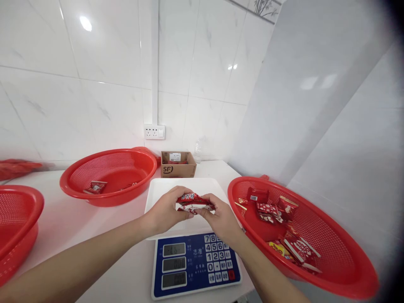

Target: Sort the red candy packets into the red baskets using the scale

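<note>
Clamped in grip of left hand (pixel 164 212) and right hand (pixel 222 219), glossy red-and-white packaging (pixel 195 206), over blue-and-white digital scale (pixel 197 269).

Left hand (pixel 167 209) and right hand (pixel 221 213) pinch, facing each other

The left forearm (pixel 94 254) slants in from the lower left, the right forearm (pixel 263 259) from the lower right. Both thumbs (pixel 184 216) point inward, tips close, below bent index fingers (pixel 182 189).

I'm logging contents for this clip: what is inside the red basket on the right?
The red basket holds several packets, mostly red, some with white print, one partly yellow. Some overlap, so whatever lies beneath them is covered and cannot be seen.
</note>
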